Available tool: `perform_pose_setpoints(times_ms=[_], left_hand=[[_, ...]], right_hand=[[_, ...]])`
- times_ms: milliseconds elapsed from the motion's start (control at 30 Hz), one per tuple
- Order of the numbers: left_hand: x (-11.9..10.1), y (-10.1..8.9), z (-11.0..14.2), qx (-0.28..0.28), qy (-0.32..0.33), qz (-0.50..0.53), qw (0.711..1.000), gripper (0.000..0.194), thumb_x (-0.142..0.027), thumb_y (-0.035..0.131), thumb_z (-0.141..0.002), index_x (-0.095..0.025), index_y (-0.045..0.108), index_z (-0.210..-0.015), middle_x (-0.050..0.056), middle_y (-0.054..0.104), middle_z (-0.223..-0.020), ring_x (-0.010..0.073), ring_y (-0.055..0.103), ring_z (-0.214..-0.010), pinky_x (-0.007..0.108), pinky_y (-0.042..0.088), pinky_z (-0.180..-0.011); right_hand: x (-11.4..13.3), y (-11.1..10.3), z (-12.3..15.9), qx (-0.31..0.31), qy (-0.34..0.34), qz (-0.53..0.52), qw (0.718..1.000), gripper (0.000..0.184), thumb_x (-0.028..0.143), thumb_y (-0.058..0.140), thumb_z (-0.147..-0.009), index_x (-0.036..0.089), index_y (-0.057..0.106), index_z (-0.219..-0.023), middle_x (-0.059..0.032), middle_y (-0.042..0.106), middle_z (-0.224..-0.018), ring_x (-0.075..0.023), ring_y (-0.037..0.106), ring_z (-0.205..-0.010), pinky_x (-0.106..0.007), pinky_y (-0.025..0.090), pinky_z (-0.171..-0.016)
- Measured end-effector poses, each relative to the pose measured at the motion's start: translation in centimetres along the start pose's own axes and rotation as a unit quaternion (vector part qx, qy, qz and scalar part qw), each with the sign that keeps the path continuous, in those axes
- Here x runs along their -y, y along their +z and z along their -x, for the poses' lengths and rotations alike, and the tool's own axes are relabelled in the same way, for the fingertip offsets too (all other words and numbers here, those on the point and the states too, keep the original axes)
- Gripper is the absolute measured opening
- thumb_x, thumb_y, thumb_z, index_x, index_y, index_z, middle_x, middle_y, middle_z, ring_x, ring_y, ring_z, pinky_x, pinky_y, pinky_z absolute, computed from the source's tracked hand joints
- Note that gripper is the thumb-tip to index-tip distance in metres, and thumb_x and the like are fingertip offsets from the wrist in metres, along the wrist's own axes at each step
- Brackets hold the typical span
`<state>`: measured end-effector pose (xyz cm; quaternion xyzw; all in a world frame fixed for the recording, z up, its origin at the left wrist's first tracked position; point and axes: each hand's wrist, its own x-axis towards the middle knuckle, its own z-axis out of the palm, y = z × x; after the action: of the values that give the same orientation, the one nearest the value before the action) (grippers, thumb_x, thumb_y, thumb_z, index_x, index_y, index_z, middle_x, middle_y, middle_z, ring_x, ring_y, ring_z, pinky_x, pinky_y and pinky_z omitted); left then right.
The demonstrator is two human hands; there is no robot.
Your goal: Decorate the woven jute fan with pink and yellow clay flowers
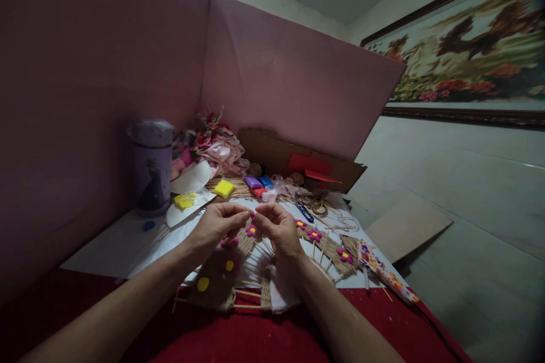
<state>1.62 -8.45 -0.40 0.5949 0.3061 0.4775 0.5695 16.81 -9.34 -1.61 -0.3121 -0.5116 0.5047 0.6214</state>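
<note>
Above the middle of the table, my left hand (pixel 223 221) and my right hand (pixel 279 226) meet, thumb and fingers pinched together in each. A speck of magenta shows near the touching fingertips; I cannot tell whether it is held or lies behind them. Beneath my hands is an arched frame of thin sticks woven with brown twine (pixel 334 247). Magenta clay flowers with yellow centres (pixel 314 235) sit along its band. On the left part, a yellow clay disc (pixel 203 284) has no petals around it. A white cloth or paper piece (pixel 281 292) lies under my right wrist.
A lilac canister (pixel 152 170) stands at left, near white paper fans (pixel 192 177) and a yellow clay pack (pixel 223 188). Purple (pixel 252 182) and blue clay packs (pixel 266 182) lie behind. Blue-handled scissors (pixel 304 211) and a flower-patterned glue gun (pixel 385 272) are at right.
</note>
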Motion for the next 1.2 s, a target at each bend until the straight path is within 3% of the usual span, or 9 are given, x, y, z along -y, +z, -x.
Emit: perform_pose_setpoints(times_ms=[233, 333, 533, 667, 733, 833, 933, 1033, 1200], left_hand=[[-0.5, 1.1, 0.5, -0.002, -0.006, -0.027, 1.000, 0.024, -0.033, 0.072, -0.061, -0.013, 0.065, -0.071, -0.003, 0.052, -0.051, 0.0051, 0.037, -0.040, 0.019, 0.027, -0.039], [-0.2, 0.9, 0.5, 0.009, -0.025, 0.017, 0.999, 0.027, -0.040, 0.066, -0.068, -0.015, 0.058, -0.068, -0.004, 0.048, -0.052, 0.0048, 0.035, -0.042, 0.018, 0.026, -0.039], [0.1, 0.7, 0.4, 0.037, -0.020, 0.063, 0.997, 0.033, -0.047, 0.053, -0.078, -0.016, 0.050, -0.068, -0.004, 0.046, -0.057, 0.0049, 0.035, -0.045, 0.016, 0.026, -0.039], [0.3, 0.7, 0.2, 0.019, -0.009, 0.012, 1.000, 0.037, -0.050, 0.057, -0.074, -0.015, 0.051, -0.064, -0.005, 0.046, -0.053, 0.0042, 0.034, -0.041, 0.017, 0.025, -0.038], [0.4, 0.6, 0.1, 0.008, -0.016, 0.011, 1.000, 0.037, -0.048, 0.061, -0.071, -0.014, 0.051, -0.060, -0.005, 0.045, -0.051, 0.0036, 0.034, -0.039, 0.017, 0.024, -0.037], [0.5, 0.2, 0.0, 0.017, -0.041, 0.082, 0.996, 0.033, -0.044, 0.064, -0.070, -0.013, 0.055, -0.062, -0.006, 0.043, -0.050, 0.0028, 0.032, -0.039, 0.016, 0.021, -0.036], [0.5, -0.1, -0.1, 0.023, -0.064, 0.160, 0.985, 0.026, -0.034, 0.072, -0.065, -0.014, 0.063, -0.079, -0.003, 0.053, -0.059, 0.0035, 0.037, -0.042, 0.017, 0.026, -0.038], [0.3, -0.3, -0.2, 0.014, -0.082, 0.169, 0.982, 0.033, -0.022, 0.077, -0.058, -0.017, 0.064, -0.087, -0.001, 0.060, -0.069, 0.0042, 0.043, -0.047, 0.018, 0.032, -0.044], [0.3, -0.3, -0.2, 0.020, -0.070, 0.169, 0.983, 0.022, -0.033, 0.070, -0.068, -0.013, 0.061, -0.069, -0.005, 0.046, -0.051, 0.0033, 0.036, -0.043, 0.016, 0.025, -0.041]], right_hand=[[-0.1, 0.0, 0.3, 0.009, 0.012, 0.033, 0.999, 0.031, 0.039, 0.073, -0.064, 0.015, 0.052, -0.065, 0.0054, 0.052, -0.048, -0.0057, 0.043, -0.038, -0.017, 0.038, -0.035], [0.0, 0.0, 0.3, 0.004, -0.001, 0.043, 0.999, 0.031, 0.044, 0.065, -0.071, 0.016, 0.053, -0.067, 0.0044, 0.053, -0.051, -0.0057, 0.044, -0.038, -0.017, 0.036, -0.034], [0.1, -0.1, 0.3, 0.010, -0.089, 0.133, 0.987, 0.018, 0.031, 0.064, -0.075, 0.018, 0.064, -0.087, 0.0035, 0.054, -0.060, -0.0065, 0.046, -0.045, -0.019, 0.038, -0.041], [0.2, 0.1, 0.9, 0.014, -0.194, 0.265, 0.945, 0.009, 0.025, 0.060, -0.078, 0.020, 0.067, -0.081, -0.0018, 0.058, -0.074, -0.0133, 0.054, -0.070, -0.025, 0.044, -0.062], [0.3, 0.2, 1.2, 0.017, -0.227, 0.308, 0.924, 0.009, 0.022, 0.058, -0.080, 0.020, 0.067, -0.081, -0.0022, 0.058, -0.075, -0.0139, 0.053, -0.071, -0.026, 0.043, -0.063], [0.3, 0.1, 1.2, -0.005, -0.239, 0.310, 0.920, 0.013, 0.021, 0.055, -0.082, 0.021, 0.066, -0.089, -0.0032, 0.059, -0.080, -0.0143, 0.054, -0.073, -0.026, 0.044, -0.065], [0.3, -0.2, 1.0, -0.047, -0.226, 0.298, 0.926, 0.015, 0.023, 0.052, -0.084, 0.020, 0.064, -0.092, -0.0038, 0.060, -0.082, -0.0149, 0.055, -0.075, -0.027, 0.044, -0.066], [0.3, -0.2, 1.0, -0.044, -0.232, 0.316, 0.919, 0.013, 0.022, 0.052, -0.084, 0.020, 0.064, -0.089, -0.0030, 0.060, -0.078, -0.0146, 0.055, -0.072, -0.027, 0.044, -0.065], [0.5, 0.2, 1.4, -0.021, -0.258, 0.336, 0.905, 0.013, 0.017, 0.054, -0.083, 0.021, 0.065, -0.088, -0.0029, 0.061, -0.079, -0.0149, 0.057, -0.074, -0.027, 0.044, -0.066]])
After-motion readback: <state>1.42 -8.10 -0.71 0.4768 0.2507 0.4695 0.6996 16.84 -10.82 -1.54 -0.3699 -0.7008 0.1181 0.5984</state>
